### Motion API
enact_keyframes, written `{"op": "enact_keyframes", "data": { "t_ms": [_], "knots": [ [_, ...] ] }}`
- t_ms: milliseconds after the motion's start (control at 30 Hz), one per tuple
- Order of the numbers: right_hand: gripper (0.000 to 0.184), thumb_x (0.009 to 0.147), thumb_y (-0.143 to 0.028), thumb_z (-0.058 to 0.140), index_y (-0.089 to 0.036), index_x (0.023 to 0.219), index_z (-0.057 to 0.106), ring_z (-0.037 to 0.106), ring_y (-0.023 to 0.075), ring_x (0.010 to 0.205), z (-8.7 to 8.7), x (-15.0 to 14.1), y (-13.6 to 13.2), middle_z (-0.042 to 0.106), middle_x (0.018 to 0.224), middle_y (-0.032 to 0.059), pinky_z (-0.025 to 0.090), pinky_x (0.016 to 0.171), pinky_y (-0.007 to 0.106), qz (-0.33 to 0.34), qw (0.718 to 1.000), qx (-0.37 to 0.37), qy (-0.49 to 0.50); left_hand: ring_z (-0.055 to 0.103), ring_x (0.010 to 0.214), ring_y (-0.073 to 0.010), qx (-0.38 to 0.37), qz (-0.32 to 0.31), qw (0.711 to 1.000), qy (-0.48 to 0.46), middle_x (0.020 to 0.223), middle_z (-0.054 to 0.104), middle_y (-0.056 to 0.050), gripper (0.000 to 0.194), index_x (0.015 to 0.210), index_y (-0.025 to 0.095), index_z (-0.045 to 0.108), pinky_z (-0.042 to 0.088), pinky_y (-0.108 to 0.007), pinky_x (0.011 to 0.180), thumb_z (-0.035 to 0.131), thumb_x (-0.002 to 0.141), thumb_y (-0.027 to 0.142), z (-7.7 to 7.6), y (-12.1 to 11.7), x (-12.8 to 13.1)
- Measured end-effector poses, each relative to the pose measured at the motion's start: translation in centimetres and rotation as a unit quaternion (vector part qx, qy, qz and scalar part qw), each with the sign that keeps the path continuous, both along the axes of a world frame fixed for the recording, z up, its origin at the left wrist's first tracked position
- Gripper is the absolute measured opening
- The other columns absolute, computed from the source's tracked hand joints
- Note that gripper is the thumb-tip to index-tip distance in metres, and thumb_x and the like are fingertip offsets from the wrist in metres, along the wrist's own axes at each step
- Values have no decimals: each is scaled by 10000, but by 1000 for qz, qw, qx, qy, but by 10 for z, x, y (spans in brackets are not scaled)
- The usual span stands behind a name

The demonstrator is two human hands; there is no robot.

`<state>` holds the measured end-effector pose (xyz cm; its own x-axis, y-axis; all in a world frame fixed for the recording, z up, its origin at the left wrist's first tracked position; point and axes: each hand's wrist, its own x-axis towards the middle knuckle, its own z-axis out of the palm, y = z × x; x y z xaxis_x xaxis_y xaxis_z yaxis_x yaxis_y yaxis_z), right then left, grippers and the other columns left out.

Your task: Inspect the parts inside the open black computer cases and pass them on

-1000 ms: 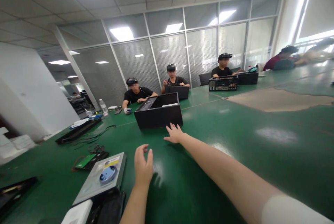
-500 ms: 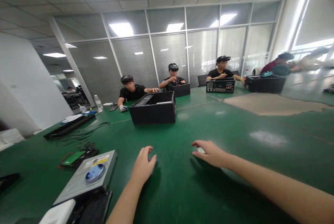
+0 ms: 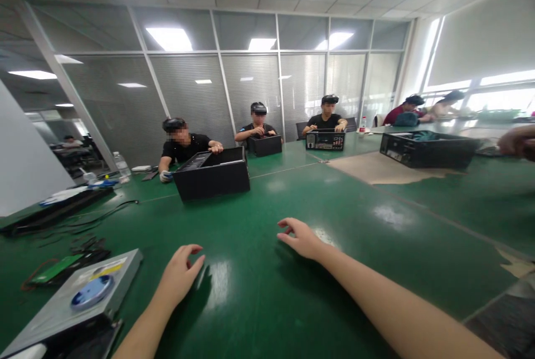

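My left hand [image 3: 179, 275] hovers just over the green table [image 3: 292, 314], fingers loosely curled and apart, holding nothing. My right hand [image 3: 300, 237] rests low over the table a little farther out, fingers spread and curved, with nothing in it. A grey optical drive [image 3: 75, 299] with a blue disc label lies to the left of my left hand. A black computer case [image 3: 212, 176], open on top, stands on the table beyond both hands.
A green circuit board [image 3: 54, 268] and loose cables lie at the far left. Another black case [image 3: 426, 149] stands at the right. Three people in black shirts sit across the table with their own cases [image 3: 325, 139]. Someone's hand [image 3: 518, 141] shows at the right edge.
My right hand has drawn back from the black case towards me. The view has swung right, so the case and optical drive sit farther left in the picture.
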<state>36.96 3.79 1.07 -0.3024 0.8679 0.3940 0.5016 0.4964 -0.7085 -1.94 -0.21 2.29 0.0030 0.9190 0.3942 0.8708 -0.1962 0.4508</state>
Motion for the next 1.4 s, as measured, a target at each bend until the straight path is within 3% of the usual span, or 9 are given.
{"op": "enact_keyframes", "data": {
  "t_ms": [200, 1067, 1167, 1300, 1400],
  "knots": [
    [299, 869, -313, 672, -170, 1128, 632, 665, 169, 873, 1, -7, -7, 651, 1106, 89, 510, 863, 348, 35, 999, 9, -1, 618, 715, -195, -7, -12, 1000, 14, 1002, 650, -63, 331, 979, 212, 675, 521, -361, 731, 577, 828, 489, -3, 3, -4],
    [224, 855, -226, 650, -171, 1072, 660, 655, 157, 816, -5, -8, -8, 636, 1103, 93, 520, 840, 339, 63, 997, 8, -39, 590, 692, -169, -20, -41, 998, 35, 989, 627, -55, 291, 941, 217, 678, 506, -355, 725, 533, 864, 458, 0, -11, 15],
    [219, 862, -237, 638, -168, 1068, 661, 657, 164, 832, -4, -5, -12, 642, 1075, 90, 516, 842, 345, 61, 997, 1, -44, 567, 679, -159, -16, -35, 999, 27, 1021, 616, -58, 297, 1032, 210, 659, 497, -358, 736, 544, 862, 424, -2, -14, 18],
    [231, 869, -267, 627, -167, 1074, 663, 666, 174, 855, -3, -1, -12, 651, 1062, 92, 522, 838, 350, 71, 997, -12, -41, 531, 642, -139, -7, -26, 1000, -5, 1048, 608, -58, 479, 1291, 200, 530, 498, -345, 722, 560, 846, 375, -4, -15, 21],
    [242, 874, -284, 624, -164, 1080, 665, 667, 180, 860, -2, 1, -12, 657, 1058, 95, 526, 836, 359, 67, 997, -10, -34, 534, 652, -138, -14, -36, 999, -4, 1068, 603, -64, 504, 1320, 197, 507, 493, -340, 730, 550, 854, 385, -4, -15, 23]
  ]
}}
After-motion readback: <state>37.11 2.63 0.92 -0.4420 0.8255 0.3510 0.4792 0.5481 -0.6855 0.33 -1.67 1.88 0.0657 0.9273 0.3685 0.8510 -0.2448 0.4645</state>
